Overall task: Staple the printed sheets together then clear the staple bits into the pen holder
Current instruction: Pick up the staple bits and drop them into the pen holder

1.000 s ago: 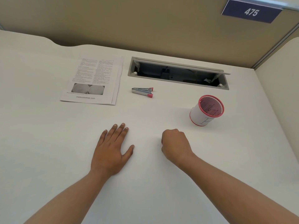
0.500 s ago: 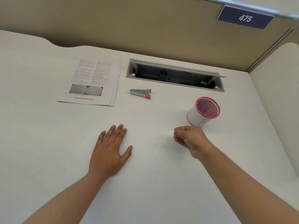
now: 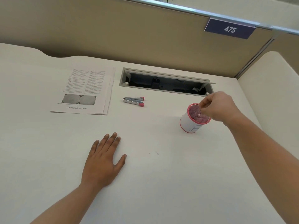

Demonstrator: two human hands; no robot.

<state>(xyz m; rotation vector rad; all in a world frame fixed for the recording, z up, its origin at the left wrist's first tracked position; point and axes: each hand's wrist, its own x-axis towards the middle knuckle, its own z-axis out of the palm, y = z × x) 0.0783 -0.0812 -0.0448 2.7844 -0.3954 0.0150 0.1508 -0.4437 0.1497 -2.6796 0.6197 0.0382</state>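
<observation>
Printed sheets [image 3: 85, 92]: flat on the far-left part of the desk, text and two round grey pictures facing up; edges of lower pages showing along the right and near sides; well apart from both hands.
Left hand [image 3: 103, 160]: palm down on the desk in the near middle, fingers [image 3: 111, 139] straight and close together, thumb spread to the right; holding nothing.
Staple tool [image 3: 134, 101]: small metal piece with two pink tips, lying on its side between the sheets and the pen holder, just in front of the cable slot; untouched.
Staple bits [image 3: 153, 153]: two tiny dark specks on the bare desk, right of the left thumb; too small to identify with certainty.
Cable slot [image 3: 165, 74]: grey-framed rectangular opening at the back of the desk, flap raised, dark inside.
Pen holder [image 3: 189, 122]: white cylinder with pink rim and pink mesh inside, upright on the right side of the desk, a drawn mark on its near wall.
Right hand [image 3: 218, 107]: raised above the far rim of the pen holder, fingertips [image 3: 202, 105] pinched together and pointing down over the mesh; any contents of the pinch too small to tell.
Number plate [image 3: 229, 29]: dark blue, reading 475, fixed to the top of the tan partition at upper right.
</observation>
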